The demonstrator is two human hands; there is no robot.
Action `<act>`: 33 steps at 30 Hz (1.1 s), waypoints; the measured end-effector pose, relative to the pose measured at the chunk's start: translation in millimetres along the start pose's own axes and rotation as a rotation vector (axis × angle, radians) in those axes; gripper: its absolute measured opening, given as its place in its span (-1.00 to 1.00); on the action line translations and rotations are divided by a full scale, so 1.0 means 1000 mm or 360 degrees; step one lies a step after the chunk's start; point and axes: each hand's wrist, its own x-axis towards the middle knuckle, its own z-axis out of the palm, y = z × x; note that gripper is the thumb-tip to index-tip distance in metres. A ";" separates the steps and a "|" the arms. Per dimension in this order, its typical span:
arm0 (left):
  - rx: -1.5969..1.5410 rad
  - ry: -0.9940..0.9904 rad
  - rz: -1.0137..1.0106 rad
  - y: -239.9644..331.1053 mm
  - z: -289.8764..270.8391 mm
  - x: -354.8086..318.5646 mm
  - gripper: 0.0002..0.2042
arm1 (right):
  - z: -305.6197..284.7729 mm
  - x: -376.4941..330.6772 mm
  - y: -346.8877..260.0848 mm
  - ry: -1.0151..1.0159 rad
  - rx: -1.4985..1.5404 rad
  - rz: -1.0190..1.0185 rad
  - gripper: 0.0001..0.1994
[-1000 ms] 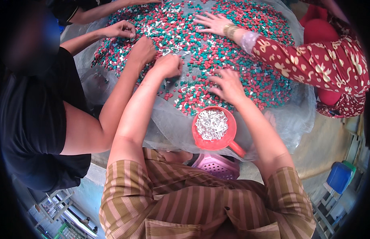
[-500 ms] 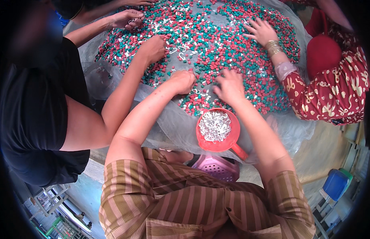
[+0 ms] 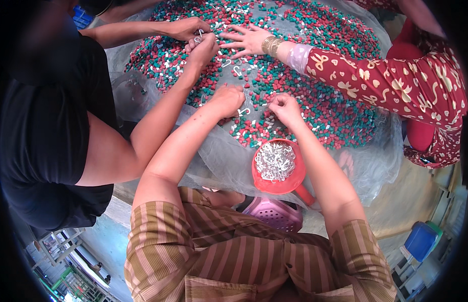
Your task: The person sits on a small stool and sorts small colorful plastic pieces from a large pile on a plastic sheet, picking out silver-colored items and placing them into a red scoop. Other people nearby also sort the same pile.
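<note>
Small red, green and white pieces (image 3: pixel 339 105) are spread over a clear plastic sheet (image 3: pixel 219 156). At the near edge of them, my left hand (image 3: pixel 228 100) is closed, its fingers curled down; whatever it holds is hidden. White hook-shaped pieces (image 3: pixel 244 111) lie just right of its fingers. My right hand (image 3: pixel 286 108) makes a pinch above the pieces, and anything between its fingertips is too small to name. Below that hand stands a red plastic dipper (image 3: pixel 297 182), its handle toward me, filled with white hook-shaped pieces (image 3: pixel 275 160).
At left, a co-worker in black brings both hands (image 3: pixel 201 43) together on a white hook-shaped piece. From the right reaches another person's spread hand (image 3: pixel 249 40) with gold bangles. A pink perforated clog (image 3: pixel 274 214) shows beneath the sheet. Blue containers (image 3: pixel 421 241) stand lower right.
My right hand has gone from spread fingers to a pinch, slightly leftward. The bangled hand has swept left across the pieces. The left co-worker's two hands have come together.
</note>
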 end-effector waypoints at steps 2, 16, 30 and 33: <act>-0.0060 -0.0025 0.0043 -0.003 0.006 0.002 -0.80 | 0.001 0.000 -0.005 -0.0017 0.0237 0.0065 -0.79; -0.0331 0.0907 -0.0652 -0.035 0.014 0.042 -0.81 | 0.040 -0.017 -0.046 -0.0341 -0.1075 -0.0264 -0.65; -0.0476 0.0807 -0.1120 -0.056 -0.002 0.042 -0.83 | 0.034 -0.017 -0.040 -0.0239 -0.0817 -0.0033 -0.88; -0.0039 0.0856 -0.0872 -0.064 0.015 0.048 -0.82 | 0.024 -0.006 -0.028 -0.0139 -0.0058 0.0163 -0.90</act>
